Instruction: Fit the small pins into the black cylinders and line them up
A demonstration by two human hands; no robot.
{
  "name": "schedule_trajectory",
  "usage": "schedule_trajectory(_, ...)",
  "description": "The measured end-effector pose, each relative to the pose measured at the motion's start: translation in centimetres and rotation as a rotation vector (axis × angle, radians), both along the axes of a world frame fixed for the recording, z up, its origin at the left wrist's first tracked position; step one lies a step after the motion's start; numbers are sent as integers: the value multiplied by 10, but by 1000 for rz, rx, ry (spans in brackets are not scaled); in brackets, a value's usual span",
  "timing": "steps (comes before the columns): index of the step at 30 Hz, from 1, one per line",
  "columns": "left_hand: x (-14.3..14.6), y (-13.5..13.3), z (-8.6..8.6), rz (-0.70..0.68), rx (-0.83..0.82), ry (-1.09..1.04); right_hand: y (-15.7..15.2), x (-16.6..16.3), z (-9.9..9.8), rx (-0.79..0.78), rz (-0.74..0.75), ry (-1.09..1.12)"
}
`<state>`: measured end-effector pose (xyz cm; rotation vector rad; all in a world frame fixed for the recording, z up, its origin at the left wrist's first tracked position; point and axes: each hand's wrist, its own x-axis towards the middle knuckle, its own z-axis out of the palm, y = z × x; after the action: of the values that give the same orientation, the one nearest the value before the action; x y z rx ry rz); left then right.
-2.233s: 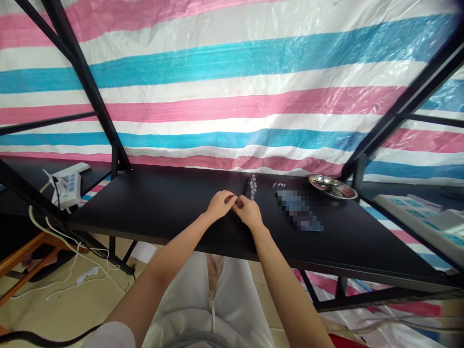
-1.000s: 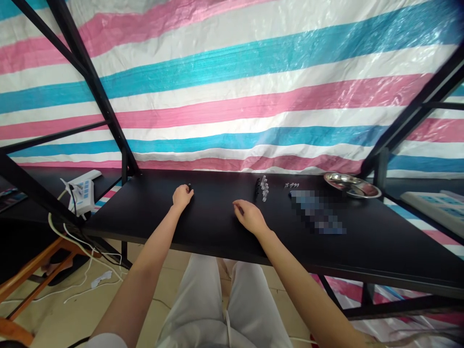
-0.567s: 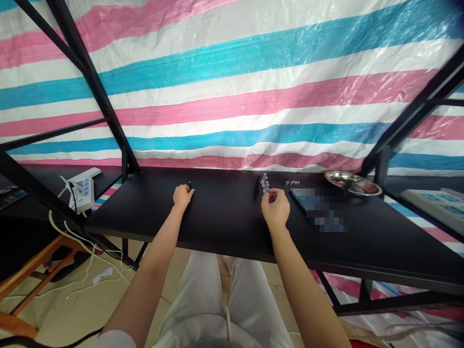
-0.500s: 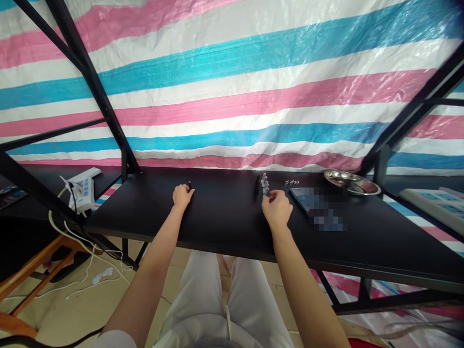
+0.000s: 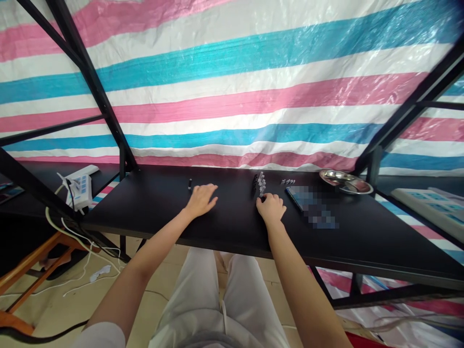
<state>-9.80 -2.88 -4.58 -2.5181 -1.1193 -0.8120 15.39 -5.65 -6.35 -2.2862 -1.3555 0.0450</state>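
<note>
My left hand hovers low over the black table with fingers stretched out and nothing in it. A small black piece stands alone just left of it. My right hand rests on the table with fingers curled inward. Its fingertips touch the near end of a short row of small black and clear pieces. Whether they grip one is hidden.
A few tiny metal bits lie right of the row, beside a flat dark blurred object. A steel dish sits at the back right. White power strips lie at far left and far right. Black frame posts flank the table.
My left hand set the small black piece down at the left, let go, then slid right with fingers open. My right hand moved from the table's middle to the row of pieces.
</note>
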Motion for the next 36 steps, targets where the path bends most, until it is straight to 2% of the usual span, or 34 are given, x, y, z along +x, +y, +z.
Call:
schedule_trajectory(2, 20, -8, -2, -132, -46, 110, 2, 0, 0, -1, -5, 5)
schedule_trajectory(4, 40, -13, -3, -160, -93, 140, 4, 1, 0, -1, -6, 9)
schedule_trajectory(13, 117, -6, -4, -83, -226, 145, 9, 3, -4, 17, 1, 13)
schedule_trajectory(20, 144, 8, -9, -3, -210, 105, 11, 5, -5, 29, 13, 22)
schedule_trajectory(23, 140, 13, -9, -7, -211, 25, 10, 6, -5, 50, 23, 14)
schedule_trajectory(27, 114, 21, -6, -50, -253, -141, 8, 4, -3, 43, 65, -21)
schedule_trajectory(32, 68, 25, -2, 21, -238, -409, 11, -22, 1, 6, 352, -159)
schedule_trajectory(36, 49, 25, -5, 79, -240, -563, 23, -45, 5, 22, 529, -307)
